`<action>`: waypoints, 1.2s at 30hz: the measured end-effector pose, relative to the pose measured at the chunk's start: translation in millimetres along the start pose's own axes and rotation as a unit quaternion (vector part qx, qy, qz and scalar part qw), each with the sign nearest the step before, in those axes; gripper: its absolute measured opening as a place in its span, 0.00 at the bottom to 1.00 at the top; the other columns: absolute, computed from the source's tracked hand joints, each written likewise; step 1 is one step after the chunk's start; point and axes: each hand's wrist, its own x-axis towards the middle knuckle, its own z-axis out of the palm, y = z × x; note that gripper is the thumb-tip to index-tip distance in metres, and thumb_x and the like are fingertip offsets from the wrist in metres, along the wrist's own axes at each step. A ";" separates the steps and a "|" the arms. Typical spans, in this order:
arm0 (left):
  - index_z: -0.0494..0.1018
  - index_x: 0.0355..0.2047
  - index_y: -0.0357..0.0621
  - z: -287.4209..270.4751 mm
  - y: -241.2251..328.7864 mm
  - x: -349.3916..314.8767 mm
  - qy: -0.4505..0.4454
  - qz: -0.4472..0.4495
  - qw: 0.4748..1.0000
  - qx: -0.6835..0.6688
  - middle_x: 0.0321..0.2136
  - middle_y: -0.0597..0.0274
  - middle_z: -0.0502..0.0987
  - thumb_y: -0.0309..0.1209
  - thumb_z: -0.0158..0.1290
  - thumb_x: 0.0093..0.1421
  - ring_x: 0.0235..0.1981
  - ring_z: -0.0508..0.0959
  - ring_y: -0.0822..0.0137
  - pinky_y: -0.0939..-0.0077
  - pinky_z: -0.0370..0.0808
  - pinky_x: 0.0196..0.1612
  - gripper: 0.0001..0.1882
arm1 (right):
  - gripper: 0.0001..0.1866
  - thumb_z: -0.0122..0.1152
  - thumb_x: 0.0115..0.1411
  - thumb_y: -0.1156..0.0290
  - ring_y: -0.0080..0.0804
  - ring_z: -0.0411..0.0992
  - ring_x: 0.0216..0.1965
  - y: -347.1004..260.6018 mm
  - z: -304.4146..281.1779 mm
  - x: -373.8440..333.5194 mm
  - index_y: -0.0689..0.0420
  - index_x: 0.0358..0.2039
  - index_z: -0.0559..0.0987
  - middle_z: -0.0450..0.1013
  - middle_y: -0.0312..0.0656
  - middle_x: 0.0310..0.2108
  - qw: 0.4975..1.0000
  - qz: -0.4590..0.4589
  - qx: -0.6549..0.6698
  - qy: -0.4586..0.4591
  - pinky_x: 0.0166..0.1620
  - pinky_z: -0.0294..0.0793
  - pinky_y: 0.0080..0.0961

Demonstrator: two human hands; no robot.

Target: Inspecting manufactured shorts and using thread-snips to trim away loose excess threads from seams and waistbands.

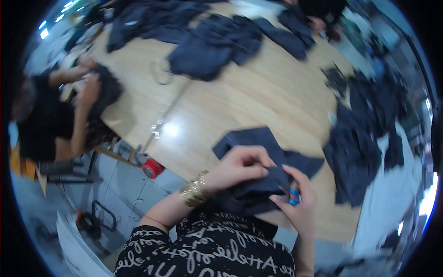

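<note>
A dark navy garment (254, 138) is spread over the table's near edge, its lower folds close to my body. My left hand (243, 165) pinches a raised fold of it between thumb and fingers. Facing it, my right hand (300, 196) has a fingertip against the same fold. Tucked in the right palm is a small blue-handled tool (294, 197) with a thin pointed end toward the cloth; blur leaves its exact kind unclear. A gold bracelet sits on my left wrist.
More dark garments lie across the wooden table (286, 92): a heap (207, 46) at the far middle and a pile (355, 143) at right. At left another person (46, 115) handles dark cloth. A red round object (152, 168) sits by the table's left edge.
</note>
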 end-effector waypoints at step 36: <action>0.75 0.29 0.48 -147.6 -67.4 -112.6 0.473 0.131 0.713 0.500 0.35 0.67 0.77 0.25 0.54 0.51 0.35 0.75 0.63 0.70 0.70 0.38 0.05 | 0.22 0.59 0.43 0.81 0.33 0.60 0.26 76.1 170.6 60.5 0.58 0.43 0.70 0.64 0.38 0.23 0.993 -0.040 -0.089 0.071 0.31 0.59 0.27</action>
